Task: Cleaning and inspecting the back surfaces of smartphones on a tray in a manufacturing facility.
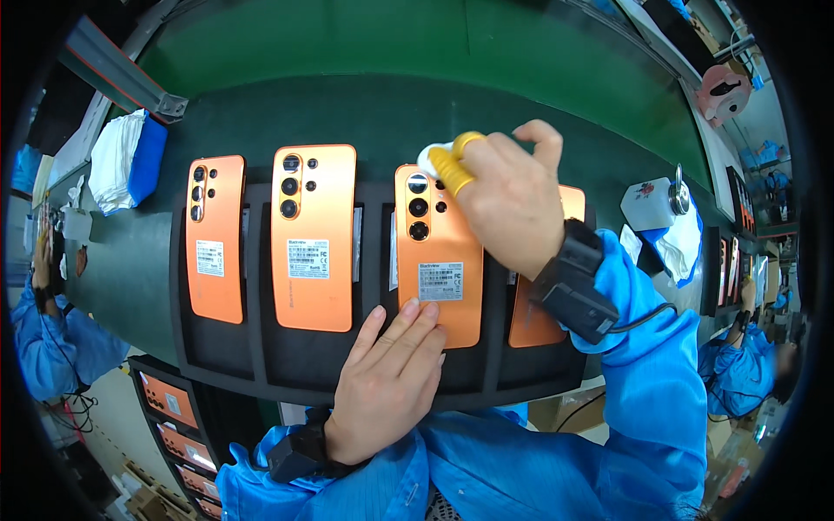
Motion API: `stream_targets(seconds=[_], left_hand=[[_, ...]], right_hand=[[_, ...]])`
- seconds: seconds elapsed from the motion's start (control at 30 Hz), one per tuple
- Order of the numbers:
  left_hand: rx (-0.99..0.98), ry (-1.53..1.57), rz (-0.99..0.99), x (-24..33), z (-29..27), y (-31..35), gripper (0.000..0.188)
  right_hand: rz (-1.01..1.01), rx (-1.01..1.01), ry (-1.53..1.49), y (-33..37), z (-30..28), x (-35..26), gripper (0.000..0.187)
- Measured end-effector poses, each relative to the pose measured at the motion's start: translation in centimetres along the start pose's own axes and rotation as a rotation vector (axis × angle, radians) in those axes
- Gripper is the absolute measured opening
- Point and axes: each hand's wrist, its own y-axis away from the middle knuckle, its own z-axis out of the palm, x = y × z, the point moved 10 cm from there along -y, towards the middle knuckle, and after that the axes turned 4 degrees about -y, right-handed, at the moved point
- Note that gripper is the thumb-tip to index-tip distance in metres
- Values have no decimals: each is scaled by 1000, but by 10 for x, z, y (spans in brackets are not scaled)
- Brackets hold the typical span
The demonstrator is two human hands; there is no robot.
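Note:
An orange smartphone point(462, 247) lies back side up in the third slot of a black foam tray point(373, 217). My left hand point(387, 382) rests flat with its fingers stretched over the phone's lower part, just under a white label point(440, 281). At its upper end, beside the camera lenses point(418, 207), my right hand point(512, 195) pinches a white wipe point(430, 160). Yellow finger cots point(452, 171) cover some of its fingers. Two more orange phones, one far left point(217, 286) and one left of centre point(314, 308), lie in the tray. My right wrist partly hides another phone point(534, 326).
A blue holder point(149, 161) with white cloths stands at the left. On the right are a white pump bottle point(650, 205) and more cloths point(682, 247). Trays of phones point(185, 447) sit lower left. Co-workers in blue sleeves point(69, 347) are at both sides.

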Motion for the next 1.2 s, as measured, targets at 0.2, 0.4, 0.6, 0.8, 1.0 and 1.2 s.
stream_targets(seconds=[0.2, 0.4, 0.6, 0.8, 1.0, 1.2], left_hand=[[-2, 1, 3, 2, 0, -3, 26], [5, -1, 2, 0, -1, -2, 26], [-2, -10, 10, 2, -1, -3, 26], [-4, -5, -3, 1, 0, -2, 26], [-23, -19, -1, 3, 0, -4, 25], [-14, -14, -1, 2, -1, -3, 24]], right_hand=[[-139, -86, -214, 16, -9, -40, 20], [-92, -121, -235, 30, -16, -25, 20], [-83, -88, -159, 23, -13, -27, 21], [32, 6, -49, 18, -4, 7, 5], [-13, 121, -174, 4, -11, -13, 4], [107, -50, -126, 5, 0, 0, 6]])
